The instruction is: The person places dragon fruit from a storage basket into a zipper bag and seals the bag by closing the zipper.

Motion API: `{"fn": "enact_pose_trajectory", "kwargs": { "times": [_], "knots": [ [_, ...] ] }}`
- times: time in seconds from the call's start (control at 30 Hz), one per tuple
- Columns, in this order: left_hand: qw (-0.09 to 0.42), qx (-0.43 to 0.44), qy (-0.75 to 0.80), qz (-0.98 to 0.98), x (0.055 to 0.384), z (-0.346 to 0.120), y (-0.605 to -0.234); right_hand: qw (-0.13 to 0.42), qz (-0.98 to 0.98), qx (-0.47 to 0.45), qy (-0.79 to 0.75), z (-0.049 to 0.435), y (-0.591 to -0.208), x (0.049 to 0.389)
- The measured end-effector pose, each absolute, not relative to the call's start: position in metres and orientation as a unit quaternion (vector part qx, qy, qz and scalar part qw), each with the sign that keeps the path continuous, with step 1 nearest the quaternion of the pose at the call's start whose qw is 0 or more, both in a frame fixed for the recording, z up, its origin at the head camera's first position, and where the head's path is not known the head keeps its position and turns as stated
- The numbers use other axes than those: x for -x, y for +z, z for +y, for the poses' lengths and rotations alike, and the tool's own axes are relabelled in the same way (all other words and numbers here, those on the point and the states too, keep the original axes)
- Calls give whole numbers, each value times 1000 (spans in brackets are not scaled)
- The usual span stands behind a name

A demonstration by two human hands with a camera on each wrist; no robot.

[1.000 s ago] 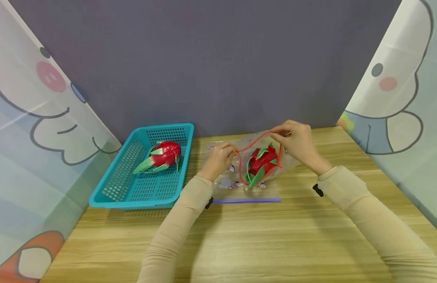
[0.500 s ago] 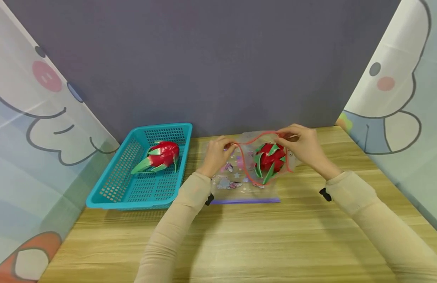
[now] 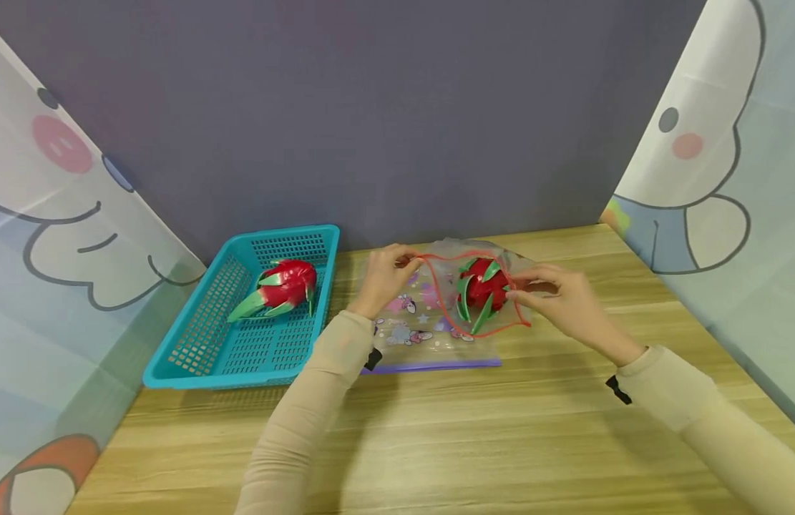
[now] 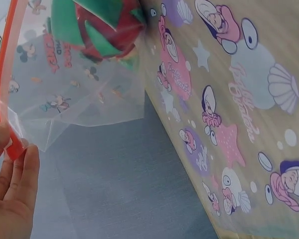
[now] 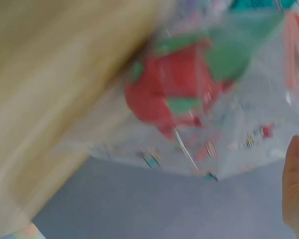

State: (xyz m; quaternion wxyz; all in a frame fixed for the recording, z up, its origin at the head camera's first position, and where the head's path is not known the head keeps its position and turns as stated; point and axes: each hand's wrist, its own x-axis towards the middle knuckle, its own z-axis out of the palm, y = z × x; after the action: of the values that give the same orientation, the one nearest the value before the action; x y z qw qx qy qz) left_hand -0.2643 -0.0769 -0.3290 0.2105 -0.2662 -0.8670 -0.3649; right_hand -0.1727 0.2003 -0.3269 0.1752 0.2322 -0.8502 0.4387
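Note:
A clear printed zip bag [image 3: 449, 315] with an orange-red zip edge holds a red dragon fruit [image 3: 486, 285] with green leaves. The bag's mouth gapes toward the viewer. My left hand [image 3: 384, 277] pinches the left end of the zip edge; the left wrist view shows the orange strip [image 4: 3, 74] between thumb and fingers. At the right side of the mouth, my right hand [image 3: 554, 297] grips the edge between thumb and fingers. The right wrist view is blurred, with the fruit [image 5: 169, 87] showing through the plastic.
Flat beneath lies another clear bag [image 3: 406, 350], cartoon-printed, with a purple zip strip. To the left stands a turquoise basket [image 3: 154, 368] with a second dragon fruit [image 3: 288, 282] in it. A dark grey panel [image 3: 384, 129] rises behind the wooden table [image 3: 474, 443].
The dragon fruit and bag have shifted a little to the right. My right hand has come down and right with the mouth's edge, and the mouth sits lower. The left hand keeps its pinch.

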Motion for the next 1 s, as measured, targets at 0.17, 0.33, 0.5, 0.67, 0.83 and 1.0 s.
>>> {"fn": "enact_pose_trajectory", "kwargs": {
  "times": [0.17, 0.33, 0.5, 0.67, 0.83, 1.0],
  "knots": [
    [209, 264, -340, -878, 263, -79, -326, 238, -863, -290, 338, 203, -348, 160],
    [207, 264, -329, -883, 263, -80, -325, 276, -867, -320, 263, 201, -364, 153],
    [194, 255, -332, -887, 263, -82, -326, 289, -858, -365, 217, 189, -378, 145],
    [191, 247, -335, -889, 262, -82, -325, 300, -843, -408, 180, 172, -390, 142],
    [180, 242, -342, -890, 263, -80, -325, 318, -831, -421, 173, 163, -397, 146],
    [178, 243, -352, -886, 263, -79, -325, 340, -811, -440, 182, 161, -399, 149]
  ]
}}
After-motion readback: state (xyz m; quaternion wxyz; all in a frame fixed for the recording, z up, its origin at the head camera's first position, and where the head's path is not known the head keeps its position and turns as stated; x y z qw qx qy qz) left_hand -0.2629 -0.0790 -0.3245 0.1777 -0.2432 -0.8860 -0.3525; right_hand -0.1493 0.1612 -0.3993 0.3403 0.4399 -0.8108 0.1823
